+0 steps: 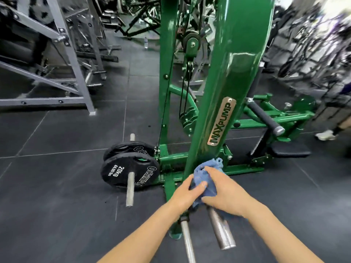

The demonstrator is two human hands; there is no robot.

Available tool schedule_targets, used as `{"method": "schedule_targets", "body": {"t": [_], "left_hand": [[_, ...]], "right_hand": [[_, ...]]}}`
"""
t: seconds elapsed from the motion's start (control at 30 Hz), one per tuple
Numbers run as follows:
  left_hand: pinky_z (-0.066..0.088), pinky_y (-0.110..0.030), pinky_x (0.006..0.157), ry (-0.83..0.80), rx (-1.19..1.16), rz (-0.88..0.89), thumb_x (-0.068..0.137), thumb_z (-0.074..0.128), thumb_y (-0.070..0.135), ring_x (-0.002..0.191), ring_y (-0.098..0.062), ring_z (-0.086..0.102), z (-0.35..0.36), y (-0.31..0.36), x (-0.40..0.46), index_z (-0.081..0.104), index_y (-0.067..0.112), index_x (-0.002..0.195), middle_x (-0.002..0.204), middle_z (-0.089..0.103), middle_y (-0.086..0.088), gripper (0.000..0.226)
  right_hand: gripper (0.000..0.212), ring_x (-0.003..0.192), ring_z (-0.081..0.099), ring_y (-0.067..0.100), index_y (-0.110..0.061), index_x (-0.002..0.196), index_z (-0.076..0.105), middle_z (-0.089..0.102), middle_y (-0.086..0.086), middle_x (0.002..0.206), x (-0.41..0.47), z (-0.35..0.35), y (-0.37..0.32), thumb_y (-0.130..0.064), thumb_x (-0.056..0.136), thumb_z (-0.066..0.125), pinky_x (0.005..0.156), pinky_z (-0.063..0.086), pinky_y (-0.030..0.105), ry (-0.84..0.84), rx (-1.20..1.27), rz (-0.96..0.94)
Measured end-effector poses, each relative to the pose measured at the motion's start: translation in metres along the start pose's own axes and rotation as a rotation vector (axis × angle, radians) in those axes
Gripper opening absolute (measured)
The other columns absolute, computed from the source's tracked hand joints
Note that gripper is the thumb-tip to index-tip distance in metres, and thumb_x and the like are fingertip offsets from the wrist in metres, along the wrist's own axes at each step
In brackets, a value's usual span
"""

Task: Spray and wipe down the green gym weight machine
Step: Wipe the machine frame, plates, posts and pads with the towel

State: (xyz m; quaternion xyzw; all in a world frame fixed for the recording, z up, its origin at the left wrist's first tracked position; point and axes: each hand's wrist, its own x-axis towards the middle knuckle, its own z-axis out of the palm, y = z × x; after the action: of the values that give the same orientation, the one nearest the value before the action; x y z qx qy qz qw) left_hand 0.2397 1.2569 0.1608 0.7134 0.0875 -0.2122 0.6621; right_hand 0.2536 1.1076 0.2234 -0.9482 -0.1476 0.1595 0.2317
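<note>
We find both hands on a bunched blue cloth (pixel 206 179) at the foot of the green weight machine (pixel 241 59), low on its slanted main column and below the brass MAXPUMP plate (pixel 221 121). Our left hand (pixel 187 192) curls round the near side of the cloth, thumb pressed across the fabric. Our right hand (pixel 225 190) lies over the top of it with fingers bent down onto it. We see no spray bottle anywhere in view, so we cannot tell where it is.

Risks noted:

- Two bare steel pegs (pixel 221 227) project toward us just beneath the wrists. A downward stroke may strike knuckles or forearm against them.
- The cloth is wadded rather than flat. In our judgement it will skip the column's edges and leave streaks on the glossy paint.
- Loose cloth tails hang near the pegs and could snag there.
- The cable and pulleys (pixel 190 44) run close behind the column. A cloth carried upward could catch in them.
- Loaded 20 kg plates (pixel 129 172) sit on a horn just left of the base, a shin hazard if we shift sideways.
</note>
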Motion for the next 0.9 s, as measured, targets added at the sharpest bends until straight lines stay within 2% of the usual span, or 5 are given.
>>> {"method": "schedule_targets", "body": {"t": [0.17, 0.33, 0.57, 0.7, 0.9], "left_hand": [[0.059, -0.035, 0.074, -0.041, -0.203, -0.169, 0.079, 0.066, 0.052, 0.097, -0.016, 0.068, 0.012, -0.004, 0.002, 0.046, 0.034, 0.132, 0.122, 0.065, 0.005, 0.059], [0.056, -0.042, 0.072, 0.001, -0.188, -0.199, 0.082, 0.062, 0.001, 0.078, -0.027, 0.065, 0.006, 0.012, 0.017, 0.063, 0.01, 0.1, 0.099, 0.069, -0.013, 0.02], [0.042, -0.023, 0.057, 0.186, 0.016, -0.106, 0.08, 0.057, -0.004, 0.065, -0.016, 0.05, 0.021, 0.026, 0.008, 0.049, 0.016, 0.075, 0.074, 0.056, -0.002, 0.022], [0.05, -0.035, 0.078, 0.018, -0.723, -0.364, 0.086, 0.06, 0.029, 0.081, -0.029, 0.064, 0.023, 0.037, 0.011, 0.066, 0.007, 0.087, 0.093, 0.069, -0.015, 0.023], [0.055, -0.034, 0.069, 0.217, -0.65, -0.13, 0.08, 0.074, 0.043, 0.088, -0.026, 0.069, 0.011, 0.029, 0.026, 0.061, 0.012, 0.12, 0.106, 0.07, -0.012, 0.052]], "right_hand": [[0.074, 0.133, 0.043, 0.022, -0.012, 0.143, 0.039, 0.042, 0.005, 0.148, -0.001, -0.005, 0.037, -0.045, 0.084, 0.069, 0.102, 0.037, 0.032, 0.319, 0.498, 0.361], [0.078, 0.104, 0.066, 0.034, -0.003, 0.123, 0.062, 0.069, 0.017, 0.113, 0.009, -0.007, 0.049, -0.05, 0.065, 0.083, 0.098, 0.049, 0.049, -0.141, 0.994, 0.556], [0.026, 0.081, 0.066, 0.011, -0.026, 0.097, 0.064, 0.07, -0.006, 0.092, 0.013, -0.026, 0.029, -0.031, 0.076, 0.08, 0.071, 0.052, 0.028, 0.042, 0.4, 0.211], [0.031, 0.079, 0.054, 0.027, -0.022, 0.091, 0.059, 0.056, -0.001, 0.088, 0.007, 0.001, 0.017, -0.034, 0.068, 0.075, 0.061, 0.044, 0.037, 0.509, -0.464, -0.013], [0.046, 0.08, 0.057, 0.027, -0.018, 0.093, 0.067, 0.062, 0.003, 0.099, 0.002, 0.047, -0.024, -0.024, 0.049, 0.078, 0.059, 0.044, 0.034, 0.496, -0.412, -0.173]]}}
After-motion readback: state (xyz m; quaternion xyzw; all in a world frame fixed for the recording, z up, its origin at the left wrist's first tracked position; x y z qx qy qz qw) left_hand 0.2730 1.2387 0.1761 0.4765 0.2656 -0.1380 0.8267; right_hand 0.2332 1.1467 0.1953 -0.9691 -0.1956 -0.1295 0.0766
